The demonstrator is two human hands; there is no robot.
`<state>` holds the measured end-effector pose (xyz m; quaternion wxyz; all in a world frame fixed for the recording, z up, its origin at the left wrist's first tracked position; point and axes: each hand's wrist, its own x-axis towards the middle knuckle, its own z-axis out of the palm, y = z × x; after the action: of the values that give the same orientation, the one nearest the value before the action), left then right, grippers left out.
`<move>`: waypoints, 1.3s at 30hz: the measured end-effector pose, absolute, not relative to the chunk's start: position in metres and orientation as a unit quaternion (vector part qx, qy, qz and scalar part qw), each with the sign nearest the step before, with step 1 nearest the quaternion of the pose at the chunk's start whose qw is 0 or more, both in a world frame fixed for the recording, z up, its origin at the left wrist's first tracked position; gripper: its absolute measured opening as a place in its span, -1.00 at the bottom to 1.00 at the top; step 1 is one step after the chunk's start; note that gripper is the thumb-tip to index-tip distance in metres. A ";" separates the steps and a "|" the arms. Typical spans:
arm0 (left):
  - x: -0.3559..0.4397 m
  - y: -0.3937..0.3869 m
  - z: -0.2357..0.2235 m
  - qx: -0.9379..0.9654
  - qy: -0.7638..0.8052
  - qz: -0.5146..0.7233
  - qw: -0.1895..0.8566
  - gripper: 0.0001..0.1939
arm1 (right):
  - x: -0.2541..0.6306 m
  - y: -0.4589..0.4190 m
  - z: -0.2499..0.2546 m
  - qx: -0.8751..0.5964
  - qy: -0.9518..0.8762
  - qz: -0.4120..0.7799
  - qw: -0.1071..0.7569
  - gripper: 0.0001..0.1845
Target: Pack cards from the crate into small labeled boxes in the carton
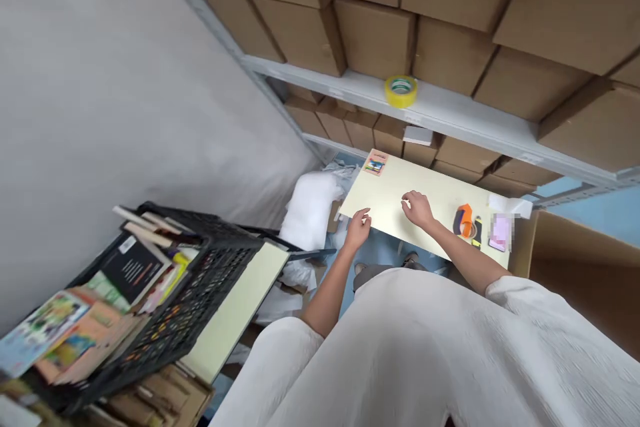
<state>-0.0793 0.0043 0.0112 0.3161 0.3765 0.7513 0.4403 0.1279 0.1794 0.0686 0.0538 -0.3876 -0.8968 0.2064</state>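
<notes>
My left hand (359,227) is at the near left edge of a cream tabletop (385,203), its fingers loosely apart and nothing in them. Over the middle of the same tabletop is my right hand (417,208), fingers a little bent and apart, also holding nothing. A small book with a pinkish cover (376,163) lies at the far left corner, beyond both hands. To the right of my right hand are an orange tape dispenser (465,220), a yellow-and-black box cutter (477,232) and a phone (499,233) with a blurred-out pinkish screen.
A black crate (200,280) full of books stands at left. White wrapping material (313,207) is beside the table. An open cardboard box (580,267) stands at right. Behind, a shelf (450,110) carries cardboard boxes (375,33) and a yellow tape roll (401,91).
</notes>
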 end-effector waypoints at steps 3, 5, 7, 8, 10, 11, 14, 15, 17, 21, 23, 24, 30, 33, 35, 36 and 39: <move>-0.108 -0.029 0.007 0.352 0.764 0.451 0.299 -0.66 | 0.082 0.159 0.068 -0.351 -0.912 0.207 0.045 -0.68; -0.127 -0.052 0.004 0.340 0.768 0.457 0.292 -0.64 | 0.054 0.143 0.066 -0.334 -0.918 0.210 0.039 -0.69; -0.147 -0.074 0.001 0.334 0.771 0.461 0.287 -0.63 | 0.028 0.127 0.064 -0.320 -0.922 0.214 0.032 -0.71; -0.157 -0.084 0.000 0.332 0.771 0.462 0.284 -0.62 | 0.016 0.119 0.063 -0.315 -0.923 0.217 0.028 -0.71; -0.176 -0.103 -0.002 0.329 0.775 0.462 0.279 -0.62 | -0.006 0.104 0.059 -0.307 -0.925 0.223 0.021 -0.72; -0.185 -0.112 -0.002 0.326 0.778 0.462 0.276 -0.62 | -0.016 0.097 0.057 -0.304 -0.925 0.226 0.018 -0.72; -0.208 -0.135 -0.003 0.310 0.786 0.465 0.265 -0.63 | -0.044 0.080 0.049 -0.291 -0.929 0.227 0.008 -0.73; -0.214 -0.141 -0.003 0.304 0.788 0.469 0.259 -0.64 | -0.052 0.076 0.047 -0.286 -0.931 0.227 0.006 -0.73; -0.227 -0.152 -0.003 0.295 0.791 0.477 0.246 -0.65 | -0.069 0.071 0.043 -0.274 -0.935 0.225 0.002 -0.73; -0.247 -0.165 -0.005 0.279 0.792 0.490 0.234 -0.66 | -0.100 0.072 0.034 -0.249 -0.942 0.224 0.007 -0.74; -0.254 -0.167 -0.008 0.266 0.795 0.491 0.237 -0.65 | -0.115 0.077 0.028 -0.235 -0.945 0.226 0.013 -0.75; -0.258 -0.166 -0.009 0.259 0.798 0.489 0.239 -0.65 | -0.122 0.081 0.025 -0.229 -0.946 0.229 0.015 -0.75; -0.282 -0.150 -0.022 0.222 0.819 0.468 0.246 -0.63 | -0.175 0.112 -0.004 -0.199 -0.948 0.249 -0.005 -0.75; -0.300 -0.134 -0.033 0.200 0.827 0.463 0.248 -0.63 | -0.207 0.135 -0.023 -0.192 -0.944 0.265 -0.032 -0.76; -0.313 -0.120 -0.042 0.184 0.831 0.461 0.250 -0.64 | -0.228 0.153 -0.038 -0.183 -0.943 0.272 -0.051 -0.76; -0.319 -0.113 -0.048 0.176 0.833 0.461 0.250 -0.63 | -0.239 0.162 -0.046 -0.178 -0.944 0.273 -0.059 -0.76; -0.339 -0.091 -0.068 0.163 0.836 0.461 0.249 -0.61 | -0.269 0.187 -0.071 -0.166 -0.944 0.273 -0.082 -0.76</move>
<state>-0.3393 -0.0912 -0.0682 0.2487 0.1628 0.8360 0.4613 -0.2692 0.1870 -0.0707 -0.0818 -0.1656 -0.9442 0.2728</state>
